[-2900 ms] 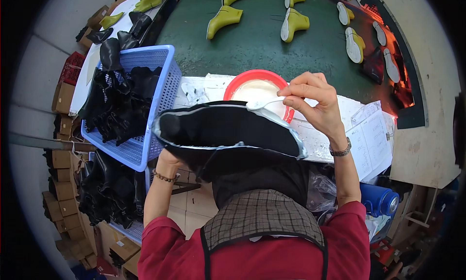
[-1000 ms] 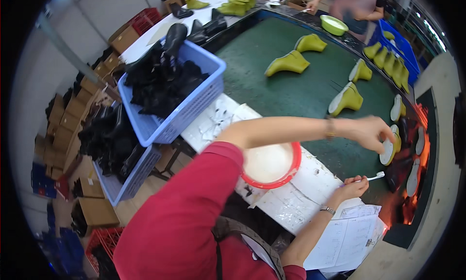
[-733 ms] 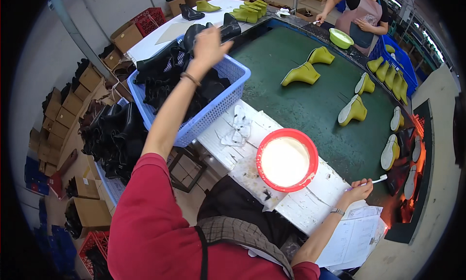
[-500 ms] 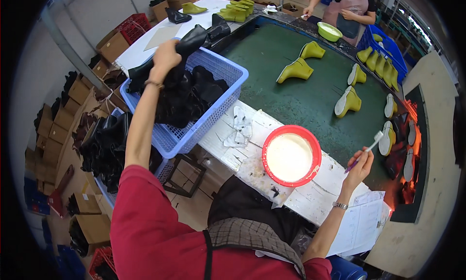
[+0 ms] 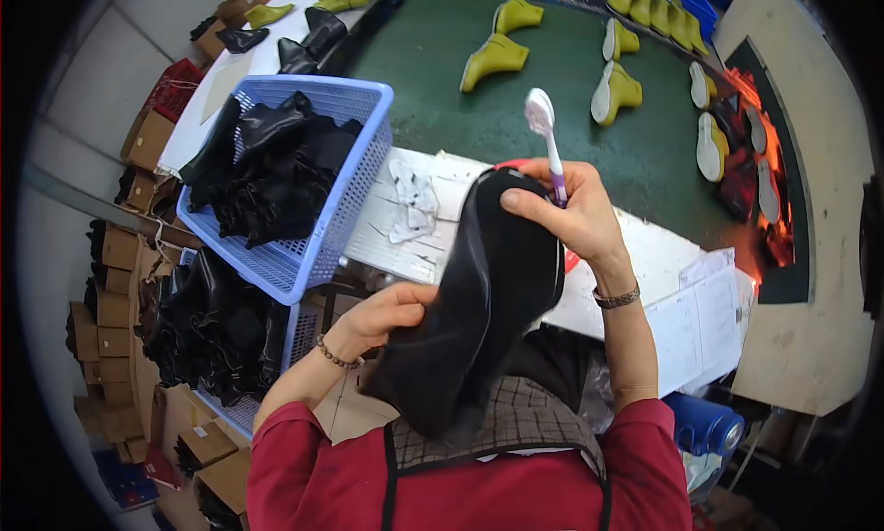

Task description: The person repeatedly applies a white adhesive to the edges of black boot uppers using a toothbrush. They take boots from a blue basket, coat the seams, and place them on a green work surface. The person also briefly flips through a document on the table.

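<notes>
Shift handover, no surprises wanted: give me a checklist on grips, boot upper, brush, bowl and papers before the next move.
1. Left grip on the black boot upper: ok, it holds the left edge.
2. Right grip on the upper: ok, it holds the far end.
3. Brush secured: ok, it sits in the right grip too, head pointing away from the upper.
4. Fresh coating on the bristles: cannot tell; they look whitish.
5. Red bowl in clear view: not ok, mostly hidden behind the upper, contents out of sight.
6. Papers apart from the upper: ok, they lie off to its right.
</notes>
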### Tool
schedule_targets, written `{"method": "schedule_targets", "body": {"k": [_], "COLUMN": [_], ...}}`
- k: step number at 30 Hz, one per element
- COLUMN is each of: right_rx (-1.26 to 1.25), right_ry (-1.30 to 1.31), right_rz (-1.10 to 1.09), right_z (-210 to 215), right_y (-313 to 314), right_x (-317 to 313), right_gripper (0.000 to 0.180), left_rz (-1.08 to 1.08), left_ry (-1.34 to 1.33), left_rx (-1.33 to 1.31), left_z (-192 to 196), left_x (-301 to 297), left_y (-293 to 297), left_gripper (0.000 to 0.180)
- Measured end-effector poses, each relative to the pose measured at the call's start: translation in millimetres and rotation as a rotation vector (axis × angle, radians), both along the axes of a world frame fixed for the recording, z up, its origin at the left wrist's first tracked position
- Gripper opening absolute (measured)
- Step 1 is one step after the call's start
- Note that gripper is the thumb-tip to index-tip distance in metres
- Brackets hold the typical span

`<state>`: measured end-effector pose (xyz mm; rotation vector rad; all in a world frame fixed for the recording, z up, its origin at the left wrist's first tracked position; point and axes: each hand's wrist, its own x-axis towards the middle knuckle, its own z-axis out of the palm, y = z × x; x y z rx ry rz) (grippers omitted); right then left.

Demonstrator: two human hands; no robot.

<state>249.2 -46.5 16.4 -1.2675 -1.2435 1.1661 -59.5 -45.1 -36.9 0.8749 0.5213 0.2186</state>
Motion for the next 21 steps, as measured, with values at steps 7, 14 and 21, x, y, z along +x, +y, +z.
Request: {"method": "schedule_targets", "body": {"k": [7, 14, 21], "right_rx": [0.032, 0.162, 0.21], "right_ry": [-0.374, -1.095, -0.707], "right_rz": [-0.144, -0.36, -0.331], "right_z": [-41.9, -75.7, -51.7], "right_y": [-40.0, -64.9, -62.9], "right_x": [-7.5, 58.0, 64.0], "right_gripper": [0.026, 0.02, 0.011], "left_rz": [-0.012, 0.159, 0.042], "left_ry": [0.089, 0.405, 0.461], "left_rx": [0.361, 0.396, 0.415], "left_z": [4.1, 7.8, 17.1], "left_x": [46.2, 34.6, 39.2], "left_y": [-28.8, 2.2, 29.7], "left_gripper": [0.101, 0.041, 0.024]}}
